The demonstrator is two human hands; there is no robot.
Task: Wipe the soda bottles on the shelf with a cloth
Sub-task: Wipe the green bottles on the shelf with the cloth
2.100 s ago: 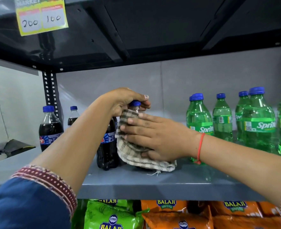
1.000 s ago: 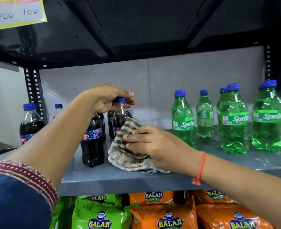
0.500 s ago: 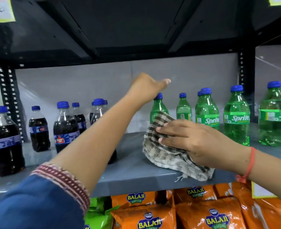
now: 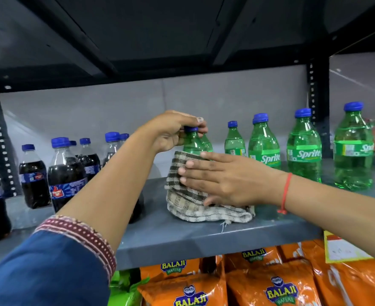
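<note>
Moved: since half a second back our left hand (image 4: 175,131) has come down from the air onto a green bottle (image 4: 195,143), and our view has swung right.
Left hand: we pinch the bottle's blue cap with fingers closed round it.
Right hand: our right hand (image 4: 224,180), fingers out flat, presses the checked cloth (image 4: 188,195) against the bottle's body.
Cloth: wrapped round the bottle's lower half, its tail bunched on the grey shelf (image 4: 204,237).
Neighbours: more Sprite bottles (image 4: 304,146) stand to the right, cola bottles (image 4: 66,173) to the left.
</note>
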